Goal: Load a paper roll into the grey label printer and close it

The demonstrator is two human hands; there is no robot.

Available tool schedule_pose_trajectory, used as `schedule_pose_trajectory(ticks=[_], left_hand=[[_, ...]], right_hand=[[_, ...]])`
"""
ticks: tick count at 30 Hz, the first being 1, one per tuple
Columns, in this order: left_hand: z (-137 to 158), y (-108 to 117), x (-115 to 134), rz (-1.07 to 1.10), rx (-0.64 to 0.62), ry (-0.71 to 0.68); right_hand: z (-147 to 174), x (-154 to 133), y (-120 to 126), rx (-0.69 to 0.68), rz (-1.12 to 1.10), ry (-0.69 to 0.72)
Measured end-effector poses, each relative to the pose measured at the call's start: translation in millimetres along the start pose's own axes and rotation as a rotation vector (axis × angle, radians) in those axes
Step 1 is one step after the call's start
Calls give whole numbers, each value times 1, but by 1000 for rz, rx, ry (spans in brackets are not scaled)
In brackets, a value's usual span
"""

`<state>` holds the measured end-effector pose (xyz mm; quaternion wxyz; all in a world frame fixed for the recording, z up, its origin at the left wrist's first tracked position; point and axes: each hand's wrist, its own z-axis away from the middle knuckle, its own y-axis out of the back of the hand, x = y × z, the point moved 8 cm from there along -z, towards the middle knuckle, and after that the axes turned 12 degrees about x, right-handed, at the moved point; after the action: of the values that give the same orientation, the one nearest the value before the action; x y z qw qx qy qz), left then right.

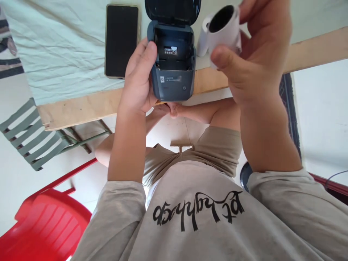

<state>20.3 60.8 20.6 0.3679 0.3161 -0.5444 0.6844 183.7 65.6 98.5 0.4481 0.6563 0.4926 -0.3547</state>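
Homelike room; cloth-covered table [81, 110]; red plastic chair [54, 224]

I see a tabletop [78, 109] spread with a pale mint-green, wrinkled cloth [67, 43], which leaves a bare strip of light wood along the near edge. On the cloth, to the right of the near-left corner, a black-screened rectangular phone [121, 40] in a thin pale case lies flat near that edge. Further right, a white cylindrical roll [202, 41] appears to rest near the same edge, partly hidden from me.
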Motion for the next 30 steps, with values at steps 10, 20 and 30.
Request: schedule_pose_trajectory(ticks=[10,20,30], left_hand=[[-6,-1,-1,59,-31,-42],[-7,4,0,31,9,-81],[-5,1,1,5,17,-84]], right_hand=[[-16,-13,-59,-329,761,388],[-12,0,-69,-494,841,321],[-14,-6,-62,-417,803,427]])
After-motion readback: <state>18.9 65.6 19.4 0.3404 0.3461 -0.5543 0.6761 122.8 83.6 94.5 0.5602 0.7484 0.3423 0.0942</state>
